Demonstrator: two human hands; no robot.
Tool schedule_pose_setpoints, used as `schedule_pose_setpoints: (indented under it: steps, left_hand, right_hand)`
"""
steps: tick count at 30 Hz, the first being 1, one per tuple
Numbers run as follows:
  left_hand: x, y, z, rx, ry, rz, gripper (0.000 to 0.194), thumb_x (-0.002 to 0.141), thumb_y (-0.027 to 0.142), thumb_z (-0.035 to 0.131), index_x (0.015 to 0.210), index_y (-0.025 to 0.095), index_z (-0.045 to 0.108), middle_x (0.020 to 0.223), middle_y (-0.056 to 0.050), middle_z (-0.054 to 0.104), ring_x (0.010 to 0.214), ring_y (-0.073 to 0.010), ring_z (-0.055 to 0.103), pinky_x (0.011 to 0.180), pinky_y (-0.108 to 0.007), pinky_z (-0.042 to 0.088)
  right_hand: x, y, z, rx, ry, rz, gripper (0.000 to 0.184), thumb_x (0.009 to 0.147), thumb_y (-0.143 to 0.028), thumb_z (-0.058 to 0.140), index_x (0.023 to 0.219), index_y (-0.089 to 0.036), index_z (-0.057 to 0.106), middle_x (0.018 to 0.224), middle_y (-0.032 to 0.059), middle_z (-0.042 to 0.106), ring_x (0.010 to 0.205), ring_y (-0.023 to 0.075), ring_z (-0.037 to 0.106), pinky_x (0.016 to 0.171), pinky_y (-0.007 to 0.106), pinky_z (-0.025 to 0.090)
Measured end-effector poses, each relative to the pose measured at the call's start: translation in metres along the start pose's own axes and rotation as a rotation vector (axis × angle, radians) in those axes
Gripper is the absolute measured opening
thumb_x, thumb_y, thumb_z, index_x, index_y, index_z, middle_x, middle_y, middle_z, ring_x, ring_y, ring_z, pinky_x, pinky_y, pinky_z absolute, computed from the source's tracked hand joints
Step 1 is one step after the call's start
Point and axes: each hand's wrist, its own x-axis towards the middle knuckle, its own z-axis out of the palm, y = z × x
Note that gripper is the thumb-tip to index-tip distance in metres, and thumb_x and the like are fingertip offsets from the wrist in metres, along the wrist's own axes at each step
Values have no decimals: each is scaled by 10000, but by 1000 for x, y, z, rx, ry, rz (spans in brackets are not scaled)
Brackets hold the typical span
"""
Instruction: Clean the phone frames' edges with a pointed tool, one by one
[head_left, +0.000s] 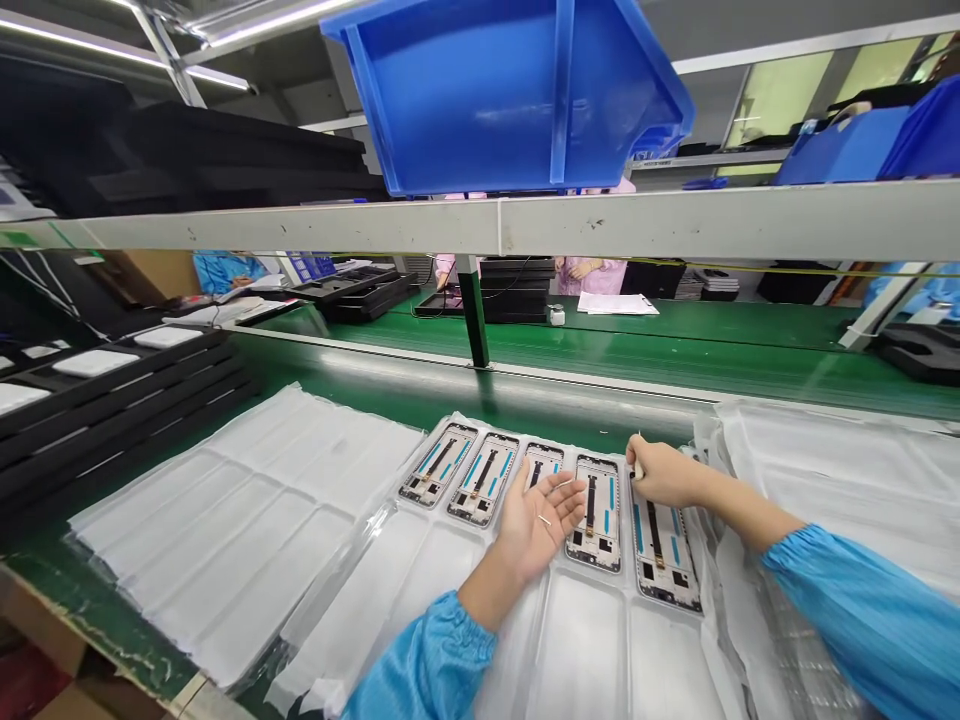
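Green bench (600, 365), shelf (300, 228) above phone frames (598, 513)

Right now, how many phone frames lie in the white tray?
5 frames in a row: two left of the left hand, one partly behind it, two to its right, the last by the right hand. More may be hidden.

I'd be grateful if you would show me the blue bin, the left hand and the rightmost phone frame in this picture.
Blue bin (510, 95): head view, on its inner wall.
Left hand (534, 528): head view, on the palm.
Rightmost phone frame (664, 550): head view, on its middle.
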Motion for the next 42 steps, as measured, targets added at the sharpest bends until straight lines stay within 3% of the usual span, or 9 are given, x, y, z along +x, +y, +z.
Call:
schedule_pose_setpoints:
  steps: [8,12,16,21,23,27,32,37,42]
  left_hand:
    - [1,0,-1,3,-6,-3,591,985,542,348,891,43,652,810,-182,708,660,-205,671,628,-297,548]
    - [0,-1,-1,-3,-10,-2,582,975,549,371,886,47,651,812,-180,705,669,-208,668,639,-301,542]
    - [0,-1,0,-18,-14,-1,573,966,552,387,897,46,647,813,-182,697,673,-214,659,657,-316,530]
    - [2,-1,-3,-25,-23,-10,565,957,565,396,891,61,643,811,-174,694,685,-217,652,666,-320,518]
    - [3,-1,-3,-25,-30,-12,565,961,554,385,891,58,645,806,-172,692,679,-216,649,668,-321,516]
    - [2,-1,-4,-30,-35,-11,584,968,546,360,882,48,652,798,-170,689,679,-217,650,678,-324,513]
    - [5,-2,-6,-26,-41,-17,580,957,553,386,873,46,655,823,-181,690,737,-235,662,681,-319,502]
    - [8,-5,-8,-83,-71,14,310,898,321,491,976,72,658,822,-134,702,718,-222,653,755,-350,509]
    - [3,-7,-6,-123,-188,64,334,634,82,548,943,54,670,963,-176,725,959,-297,685,927,-409,494]
  right_hand:
    - [1,-2,-7,89,149,19,219,792,-187,597,849,-232,390,695,13,556,717,236,578,614,288,351]
    - [-5,-2,-18,185,201,-91,201,808,-289,574,851,-241,383,738,0,581,692,198,552,645,288,384]
    - [-10,4,-29,263,148,-221,293,786,-484,581,784,-244,414,698,-23,553,640,169,499,605,279,396]
    - [-17,21,-45,333,-147,-221,435,670,-569,687,720,-236,411,740,4,632,688,184,538,628,289,414]
    - [-21,24,-51,380,-203,-209,460,673,-570,707,702,-235,394,737,2,638,694,181,546,641,286,426]
    - [-25,19,-58,513,-109,-201,530,609,-576,804,666,-223,413,655,-21,588,635,151,498,604,266,401]
    - [-28,-2,-60,923,-91,-29,681,436,-552,920,683,-228,374,720,0,660,565,136,521,497,241,379]
    - [-24,-21,-54,1093,50,79,709,379,-547,928,641,-227,352,697,13,645,555,137,534,457,229,344]
    - [-2,-23,-36,1047,77,127,622,409,-548,890,595,-238,383,560,-27,541,486,127,467,427,251,339]
